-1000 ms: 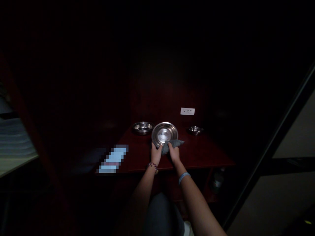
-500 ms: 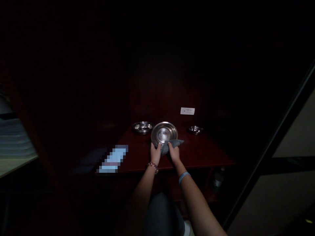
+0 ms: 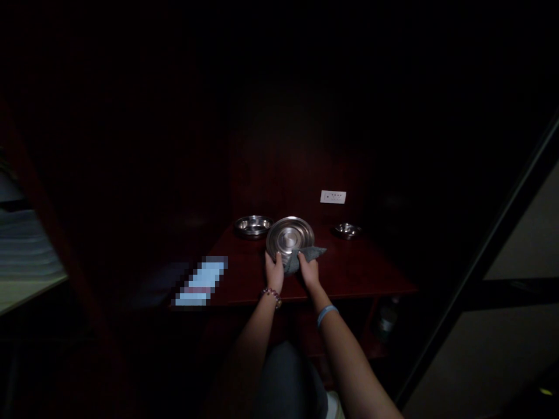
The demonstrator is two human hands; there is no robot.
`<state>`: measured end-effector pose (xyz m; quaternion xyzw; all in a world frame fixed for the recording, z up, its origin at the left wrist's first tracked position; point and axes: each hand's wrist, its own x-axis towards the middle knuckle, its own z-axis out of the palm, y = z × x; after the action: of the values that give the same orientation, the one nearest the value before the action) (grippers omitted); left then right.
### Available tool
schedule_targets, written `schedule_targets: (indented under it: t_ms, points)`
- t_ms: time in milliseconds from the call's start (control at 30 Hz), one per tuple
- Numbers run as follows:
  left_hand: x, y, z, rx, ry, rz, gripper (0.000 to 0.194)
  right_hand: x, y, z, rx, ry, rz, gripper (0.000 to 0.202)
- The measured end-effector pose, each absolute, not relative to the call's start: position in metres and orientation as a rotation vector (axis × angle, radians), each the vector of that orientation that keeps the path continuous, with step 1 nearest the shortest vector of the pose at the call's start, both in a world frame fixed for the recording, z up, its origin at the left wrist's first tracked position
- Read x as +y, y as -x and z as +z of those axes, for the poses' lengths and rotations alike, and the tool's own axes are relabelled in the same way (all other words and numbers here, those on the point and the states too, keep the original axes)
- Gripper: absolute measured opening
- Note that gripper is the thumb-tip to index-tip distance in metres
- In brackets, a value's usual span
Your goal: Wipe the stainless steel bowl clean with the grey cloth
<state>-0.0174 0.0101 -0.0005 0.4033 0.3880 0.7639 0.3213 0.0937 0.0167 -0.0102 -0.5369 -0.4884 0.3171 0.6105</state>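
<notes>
A round metal bowl [image 3: 289, 237] is tilted up above the dark red table, its inside facing me. My left hand [image 3: 274, 272] grips its lower left rim, thumb on the inner side. A grey cloth [image 3: 312, 253] is bunched in my right hand [image 3: 308, 270], which presses it against the bowl's lower right rim. Behind and to the left, a wide metal bowl [image 3: 254, 226] rests on the table. A smaller metal bowl [image 3: 348, 230] sits at the back right.
The table [image 3: 362, 267] is dark red, with a white socket plate [image 3: 333, 197] on the wall behind. A bright pixelated patch lies at its left edge. A bottle [image 3: 386, 320] stands below on the right. Stacked items [image 3: 30, 244] are on a shelf at far left.
The held bowl has shifted very slightly left and turned a little, with my left hand moving along with it. My right hand and the cloth are almost unchanged.
</notes>
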Motion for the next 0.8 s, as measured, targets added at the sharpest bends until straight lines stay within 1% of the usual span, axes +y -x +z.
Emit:
schedule_targets:
  t_ms: [300,633,800]
  points:
    - [0.0117,0.0181,-0.0025,1.087,-1.041,1.952,0.034,0.0153,-0.0940,-0.0086,-1.122,1.240,0.739,0.042]
    - [0.0158,0.0182,-0.0056,1.133,-1.052,1.925,0.033,0.0140,-0.0940,-0.0074,-1.104,1.235,0.733,0.042]
    - [0.0166,0.0176,-0.0074,1.080,-1.062,1.954,0.034,0.0158,-0.0945,-0.0087,-1.100,1.242,0.734,0.041]
